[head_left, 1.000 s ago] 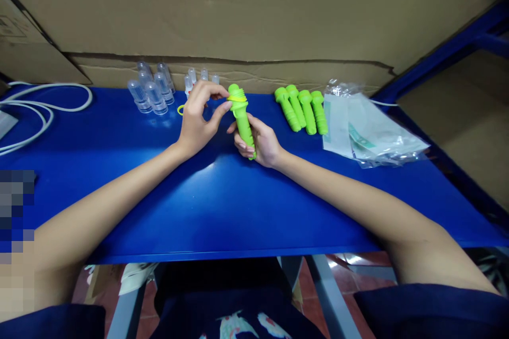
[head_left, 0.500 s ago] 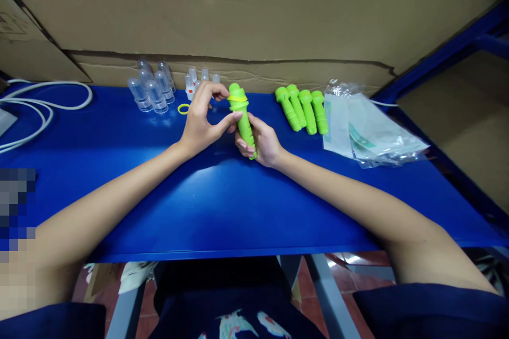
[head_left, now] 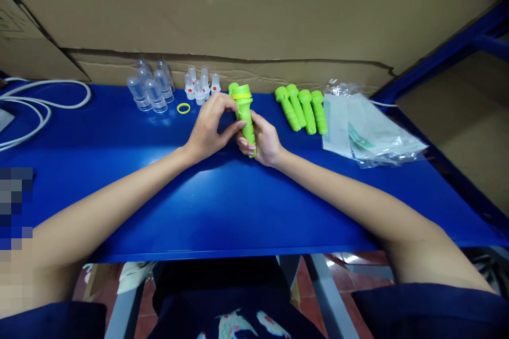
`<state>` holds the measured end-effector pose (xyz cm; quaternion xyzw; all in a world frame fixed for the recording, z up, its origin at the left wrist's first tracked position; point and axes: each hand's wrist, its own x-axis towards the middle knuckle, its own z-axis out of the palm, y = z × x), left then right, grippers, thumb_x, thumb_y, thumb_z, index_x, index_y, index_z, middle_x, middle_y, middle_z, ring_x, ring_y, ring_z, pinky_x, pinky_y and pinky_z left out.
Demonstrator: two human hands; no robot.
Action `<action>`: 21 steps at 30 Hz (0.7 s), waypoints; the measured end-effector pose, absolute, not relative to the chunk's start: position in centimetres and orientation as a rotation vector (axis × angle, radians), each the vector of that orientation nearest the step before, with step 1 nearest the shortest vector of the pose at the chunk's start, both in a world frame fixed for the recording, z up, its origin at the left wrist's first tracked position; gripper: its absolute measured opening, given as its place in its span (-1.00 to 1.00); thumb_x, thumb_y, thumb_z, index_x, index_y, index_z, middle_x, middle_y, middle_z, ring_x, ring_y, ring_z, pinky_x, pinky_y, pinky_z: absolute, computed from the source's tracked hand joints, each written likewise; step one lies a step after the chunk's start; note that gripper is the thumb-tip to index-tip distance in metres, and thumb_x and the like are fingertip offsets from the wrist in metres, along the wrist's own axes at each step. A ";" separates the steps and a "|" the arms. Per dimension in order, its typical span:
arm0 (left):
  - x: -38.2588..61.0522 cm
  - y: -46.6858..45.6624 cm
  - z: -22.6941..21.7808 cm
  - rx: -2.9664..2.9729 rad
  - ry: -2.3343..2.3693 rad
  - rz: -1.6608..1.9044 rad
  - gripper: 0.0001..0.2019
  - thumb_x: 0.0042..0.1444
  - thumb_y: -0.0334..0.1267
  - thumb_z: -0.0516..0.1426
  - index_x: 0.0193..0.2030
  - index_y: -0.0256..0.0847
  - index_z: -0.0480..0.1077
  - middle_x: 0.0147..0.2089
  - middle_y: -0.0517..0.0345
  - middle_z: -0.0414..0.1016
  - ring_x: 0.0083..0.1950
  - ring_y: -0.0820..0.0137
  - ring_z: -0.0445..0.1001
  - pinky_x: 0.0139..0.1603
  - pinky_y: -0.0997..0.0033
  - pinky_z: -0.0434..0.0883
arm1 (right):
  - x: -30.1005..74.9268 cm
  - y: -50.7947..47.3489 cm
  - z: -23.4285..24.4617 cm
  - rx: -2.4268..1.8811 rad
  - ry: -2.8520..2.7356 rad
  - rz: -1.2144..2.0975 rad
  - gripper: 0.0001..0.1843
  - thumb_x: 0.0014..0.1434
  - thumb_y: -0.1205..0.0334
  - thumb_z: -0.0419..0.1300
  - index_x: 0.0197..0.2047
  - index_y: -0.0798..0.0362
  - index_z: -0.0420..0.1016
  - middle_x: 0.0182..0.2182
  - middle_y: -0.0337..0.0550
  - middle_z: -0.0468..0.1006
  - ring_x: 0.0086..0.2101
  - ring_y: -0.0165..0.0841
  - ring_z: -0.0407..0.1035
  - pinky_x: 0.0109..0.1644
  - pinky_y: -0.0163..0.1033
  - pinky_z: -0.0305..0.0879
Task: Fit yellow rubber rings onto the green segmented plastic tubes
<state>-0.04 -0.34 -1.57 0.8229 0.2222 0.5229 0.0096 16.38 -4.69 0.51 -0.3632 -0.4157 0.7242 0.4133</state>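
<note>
My right hand (head_left: pixel 264 140) is wrapped round the lower body of a bright green plastic tube (head_left: pixel 245 116), which stands tilted over the blue table (head_left: pixel 222 206). A yellow ring (head_left: pixel 242 96) sits round the tube's threaded neck. My left hand (head_left: pixel 210 127) pinches the tube just under that ring with thumb and fingers. A loose yellow ring (head_left: pixel 183 108) lies on the table to the left of my hands.
Several clear plastic caps (head_left: pixel 151 90) and small white nozzles (head_left: pixel 201 85) stand at the back. Several green tubes (head_left: pixel 304 108) lie in a row to the right, beside plastic bags (head_left: pixel 366 132). White cable (head_left: pixel 43 100) loops at the far left. Cardboard (head_left: pixel 246 10) lines the back.
My left hand has slid down from the tube's top to its neck and closed in on it. The tube now stands a little more upright.
</note>
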 end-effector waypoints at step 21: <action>-0.4 0.6 -2.3 2.435 0.774 1.684 -0.28 0.16 0.30 0.26 0.28 -0.05 0.17 0.08 -0.05 0.45 -0.07 0.28 0.56 -0.07 0.19 0.51 | 16.5 -4.5 0.0 -0.867 -1.091 1.805 -0.36 0.45 -0.37 -0.16 -0.34 0.01 0.29 -0.71 -0.37 0.26 -0.77 -0.52 -0.08 -0.73 -0.39 -0.09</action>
